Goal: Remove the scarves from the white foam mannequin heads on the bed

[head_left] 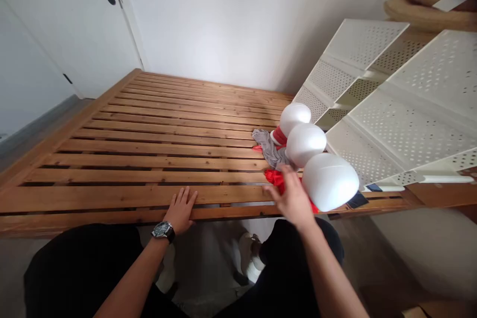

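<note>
Over on the person's right, three smooth white egg-shaped forms [306,145] sit in a slanting row along the slatted brown wooden platform [160,149], the nearest by its front edge, with a crumpled grey cloth [271,149] left of the farther two and a crumpled bright red cloth [275,177] in front of that, beside the right hand [292,198]. The left hand [181,211] lies on the front edge, well left of the forms. White perforated panels [421,94] stand right of the row, a plain white wall [223,20] behind the platform, a flat white door [74,20] back left.
</note>
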A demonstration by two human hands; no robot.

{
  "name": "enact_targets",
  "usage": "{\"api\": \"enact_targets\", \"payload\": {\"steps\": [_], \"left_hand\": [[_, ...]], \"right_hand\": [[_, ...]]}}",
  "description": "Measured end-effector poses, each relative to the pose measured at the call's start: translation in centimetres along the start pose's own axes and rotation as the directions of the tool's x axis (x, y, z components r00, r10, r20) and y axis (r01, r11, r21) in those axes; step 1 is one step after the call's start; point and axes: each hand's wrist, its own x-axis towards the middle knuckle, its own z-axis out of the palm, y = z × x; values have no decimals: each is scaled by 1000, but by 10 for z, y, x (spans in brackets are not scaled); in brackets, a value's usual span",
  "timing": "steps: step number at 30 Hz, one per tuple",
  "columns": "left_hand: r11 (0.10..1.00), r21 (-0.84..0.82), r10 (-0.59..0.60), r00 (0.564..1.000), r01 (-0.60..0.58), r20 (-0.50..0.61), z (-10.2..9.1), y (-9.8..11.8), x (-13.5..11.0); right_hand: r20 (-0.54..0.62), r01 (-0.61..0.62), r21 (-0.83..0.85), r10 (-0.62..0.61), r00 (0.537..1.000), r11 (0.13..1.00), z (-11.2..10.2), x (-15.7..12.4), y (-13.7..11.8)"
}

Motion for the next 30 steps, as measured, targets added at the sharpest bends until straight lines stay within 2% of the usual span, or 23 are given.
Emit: {"api": "enact_targets", "payload": {"steps": [2, 4, 5, 8, 12, 15, 18, 21, 24, 27, 30], "left_hand": [[1000, 4, 4, 1000, -4, -5, 1, 0, -1], [1000, 5, 5, 1000, -5, -13, 2, -1, -3], [1000, 2, 2, 1000, -2, -11, 2, -1, -3], [1000, -19, -9, 1000, 9, 15, 2, -1, -2], [999, -38, -5, 999, 7, 33, 1, -1, -1], [999, -37, -11, 999, 12, 30, 0, 1, -2], [999, -31, -9, 999, 10, 38, -1, 1, -4], [998, -61, 3, 999, 0, 51, -3, 1, -6], [992, -125, 35, 999, -34, 6, -10, 4, -6], [963, -227, 117, 984, -145, -134, -22, 13, -8], [894, -339, 180, 926, -295, -332, -40, 27, -15]], "right_hand": [[-219, -68, -68, 52, 974, 995, -38, 7, 37], [-406, -232, -134, 160, 900, 963, -59, 9, 78], [-450, -324, -130, 236, 862, 937, -62, 8, 97], [-434, -496, -38, 433, 790, 867, -59, 0, 135], [-361, -584, 76, 568, 739, 808, -50, -12, 145], [-337, -626, 121, 625, 704, 771, -53, -16, 135], [-381, -611, 134, 610, 695, 780, -64, -20, 112], [-461, -507, 96, 489, 740, 857, -78, -21, 74], [-456, -365, 94, 366, 811, 926, -90, -16, 23], [-404, -243, 182, 298, 865, 953, -95, -3, -29], [-352, -184, 290, 283, 892, 939, -90, 11, -71]]}}
